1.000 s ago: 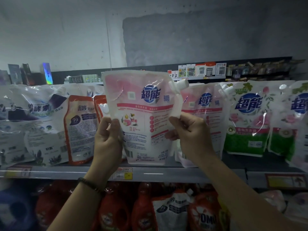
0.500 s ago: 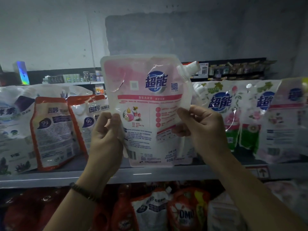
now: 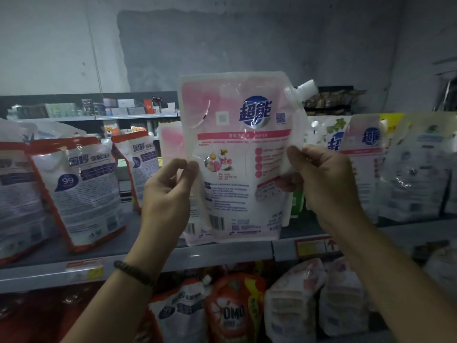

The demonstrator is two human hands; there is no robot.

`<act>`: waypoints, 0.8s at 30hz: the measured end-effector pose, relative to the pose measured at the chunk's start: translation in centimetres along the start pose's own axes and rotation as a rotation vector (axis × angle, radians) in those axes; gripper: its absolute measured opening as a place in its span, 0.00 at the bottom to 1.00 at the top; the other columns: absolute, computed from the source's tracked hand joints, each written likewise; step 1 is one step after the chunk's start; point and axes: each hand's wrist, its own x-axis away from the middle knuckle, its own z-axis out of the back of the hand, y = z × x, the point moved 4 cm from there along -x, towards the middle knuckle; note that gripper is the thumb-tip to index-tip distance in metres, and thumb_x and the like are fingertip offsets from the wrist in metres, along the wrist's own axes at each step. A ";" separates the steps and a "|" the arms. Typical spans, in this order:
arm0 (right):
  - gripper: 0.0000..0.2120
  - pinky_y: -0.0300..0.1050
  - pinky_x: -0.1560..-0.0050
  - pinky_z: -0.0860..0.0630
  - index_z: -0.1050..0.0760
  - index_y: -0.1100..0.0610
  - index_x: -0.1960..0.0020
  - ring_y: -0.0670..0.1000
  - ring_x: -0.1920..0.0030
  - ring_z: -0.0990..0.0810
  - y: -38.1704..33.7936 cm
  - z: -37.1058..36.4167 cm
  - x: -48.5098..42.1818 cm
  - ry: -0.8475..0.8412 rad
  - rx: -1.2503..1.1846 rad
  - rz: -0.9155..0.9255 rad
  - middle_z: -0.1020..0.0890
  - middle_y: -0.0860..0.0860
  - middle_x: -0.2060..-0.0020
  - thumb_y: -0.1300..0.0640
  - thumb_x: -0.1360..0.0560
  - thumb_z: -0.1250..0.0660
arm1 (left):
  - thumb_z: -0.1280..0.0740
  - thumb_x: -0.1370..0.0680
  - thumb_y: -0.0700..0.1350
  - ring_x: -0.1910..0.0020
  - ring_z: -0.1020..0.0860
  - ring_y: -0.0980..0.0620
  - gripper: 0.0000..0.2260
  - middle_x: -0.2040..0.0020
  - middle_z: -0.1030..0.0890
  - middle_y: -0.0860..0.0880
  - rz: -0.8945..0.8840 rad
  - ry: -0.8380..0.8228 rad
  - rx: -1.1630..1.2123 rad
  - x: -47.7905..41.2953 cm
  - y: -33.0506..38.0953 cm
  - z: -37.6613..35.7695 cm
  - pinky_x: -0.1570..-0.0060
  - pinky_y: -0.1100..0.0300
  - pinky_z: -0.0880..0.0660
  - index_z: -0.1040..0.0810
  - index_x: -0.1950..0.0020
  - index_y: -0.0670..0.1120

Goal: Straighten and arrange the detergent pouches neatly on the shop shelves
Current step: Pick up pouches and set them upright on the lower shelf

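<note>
While you hold the pink pouch [image 3: 237, 157] upright in front of the shelf [image 3: 210, 256], its printed back faces you and its spout cap [image 3: 306, 87] sits at 1 o'clock. Left hand [image 3: 165, 194]: fingers [image 3: 190, 167] pinch the left seam at 9 o'clock. Right hand [image 3: 326, 184]: fingers pinch the right seam at 3 o'clock. Likely reason: a two-seam hold lets the soft body hang flat and square to the row. The bottom edge at 6 o'clock is level with the shelf lip; contact cannot be told. A second pink pouch [image 3: 170, 142] stands just behind at 9 o'clock. There is open room farther out at 9 o'clock, before the leaning orange-trimmed pouches [image 3: 81, 191]. At 3 o'clock the neighbouring pouches [image 3: 366, 154] crowd close, so expect the spout side to snag first.
</note>
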 end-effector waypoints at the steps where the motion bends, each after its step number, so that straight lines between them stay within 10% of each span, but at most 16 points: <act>1: 0.07 0.46 0.61 0.13 0.17 0.50 0.50 0.55 0.63 0.12 0.1 0.6 -0.3 0.006 0.013 -0.009 0.11 0.54 0.62 0.51 0.16 0.32 | 0.33 0.15 0.49 0.69 0.21 0.47 0.11 0.57 0.13 0.45 0.018 -0.003 -0.015 0.0 -0.2 -0.7 0.69 0.55 0.23 0.17 0.55 0.48; 8: 0.10 0.56 0.53 0.13 0.17 0.49 0.52 0.56 0.61 0.11 2.0 4.0 -1.9 0.055 0.037 -0.093 0.11 0.50 0.58 0.51 0.16 0.33 | 0.35 0.14 0.48 0.67 0.14 0.34 0.10 0.50 0.12 0.44 0.223 -0.027 0.038 0.3 -1.5 -5.5 0.64 0.36 0.15 0.22 0.47 0.42; 24: 0.10 0.55 0.48 0.13 0.17 0.50 0.53 0.54 0.59 0.11 7.0 6.4 -4.0 0.137 0.050 -0.181 0.11 0.48 0.61 0.53 0.15 0.34 | 0.36 0.13 0.43 0.60 0.12 0.37 0.09 0.48 0.13 0.39 0.305 -0.004 0.126 0.2 -5.9 -10.0 0.53 0.42 0.13 0.24 0.42 0.38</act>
